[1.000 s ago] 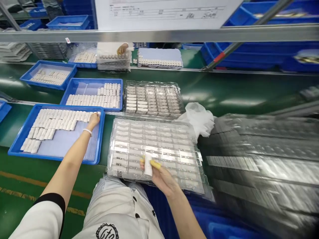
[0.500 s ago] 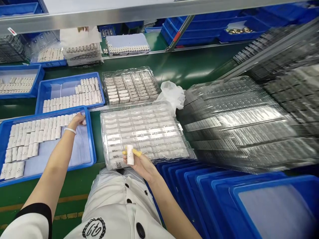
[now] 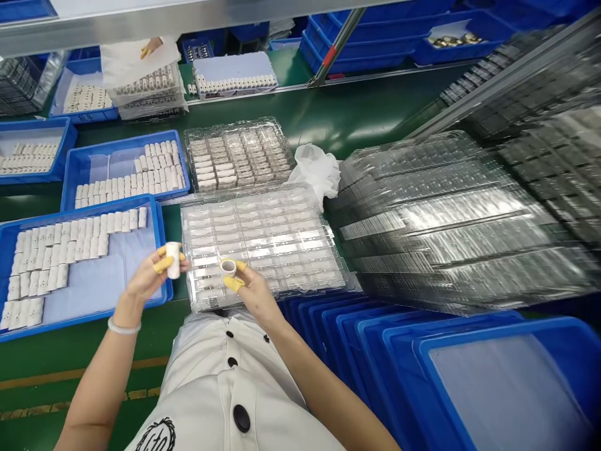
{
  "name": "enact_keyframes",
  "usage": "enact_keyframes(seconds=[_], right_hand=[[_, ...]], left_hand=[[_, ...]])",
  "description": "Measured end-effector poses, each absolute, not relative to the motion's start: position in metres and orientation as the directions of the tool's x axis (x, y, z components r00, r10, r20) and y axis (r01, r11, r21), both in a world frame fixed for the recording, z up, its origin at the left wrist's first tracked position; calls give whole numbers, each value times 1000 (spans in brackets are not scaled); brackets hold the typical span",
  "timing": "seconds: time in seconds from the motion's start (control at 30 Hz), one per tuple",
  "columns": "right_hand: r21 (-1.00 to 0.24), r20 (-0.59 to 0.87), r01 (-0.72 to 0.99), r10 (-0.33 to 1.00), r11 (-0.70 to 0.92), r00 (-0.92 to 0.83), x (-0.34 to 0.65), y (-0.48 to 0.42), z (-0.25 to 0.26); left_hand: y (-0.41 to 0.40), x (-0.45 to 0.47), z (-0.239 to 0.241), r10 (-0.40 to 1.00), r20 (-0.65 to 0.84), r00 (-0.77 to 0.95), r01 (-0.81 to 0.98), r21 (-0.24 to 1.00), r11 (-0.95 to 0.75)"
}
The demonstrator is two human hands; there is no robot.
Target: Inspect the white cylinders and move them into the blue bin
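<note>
Between the fingertips of my left hand (image 3: 153, 269), closed on it, stands a white cylindrical sleeve (image 3: 173, 260), upright near the right rim of the lower blue tray (image 3: 165, 288). My right hand (image 3: 251, 288) pinches a second white sleeve (image 3: 228, 268), its round open end turned toward me. Yellow finger covers are on the fingers of both hands. Under the right hand lies a clear plastic blister tray (image 3: 263, 241) with rows of white pieces. Rows of similar white sleeves (image 3: 61, 244) fill the upper and left parts of the lower blue tray.
Behind is another blister tray (image 3: 239, 153) beside a crumpled white plastic bag (image 3: 315, 172). A second blue tray (image 3: 124, 141) holds more white pieces. Clear trays (image 3: 451, 213) stand stacked at right, above nested blue bins (image 3: 399, 351). A co-worker's hand (image 3: 151, 47) shows at the back.
My left hand has come right and toward me from the blue tray with a white sleeve. The sleeve in my right hand has tipped so its open end shows. The view has shifted slightly.
</note>
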State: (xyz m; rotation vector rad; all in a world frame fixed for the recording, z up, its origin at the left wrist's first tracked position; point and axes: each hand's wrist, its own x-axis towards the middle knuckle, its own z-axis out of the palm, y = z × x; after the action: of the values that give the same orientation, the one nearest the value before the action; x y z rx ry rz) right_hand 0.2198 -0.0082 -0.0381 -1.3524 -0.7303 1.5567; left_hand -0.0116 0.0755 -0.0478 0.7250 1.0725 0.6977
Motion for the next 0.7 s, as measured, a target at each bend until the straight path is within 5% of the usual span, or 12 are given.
enact_keyframes(seconds=[0.1, 0.3, 0.7], right_hand=[[-981, -185, 36, 980, -188, 71, 228, -11, -25], [-983, 95, 160, 995, 93, 5, 242, -15, -11], [-957, 181, 220, 982, 187, -46, 265, -19, 2]], left_hand=[[36, 22, -33, 876, -338, 343, -60, 923, 380], [11, 57, -7, 940, 82, 331, 155, 978, -140], [0, 79, 3, 938, 223, 267, 219, 933, -284]])
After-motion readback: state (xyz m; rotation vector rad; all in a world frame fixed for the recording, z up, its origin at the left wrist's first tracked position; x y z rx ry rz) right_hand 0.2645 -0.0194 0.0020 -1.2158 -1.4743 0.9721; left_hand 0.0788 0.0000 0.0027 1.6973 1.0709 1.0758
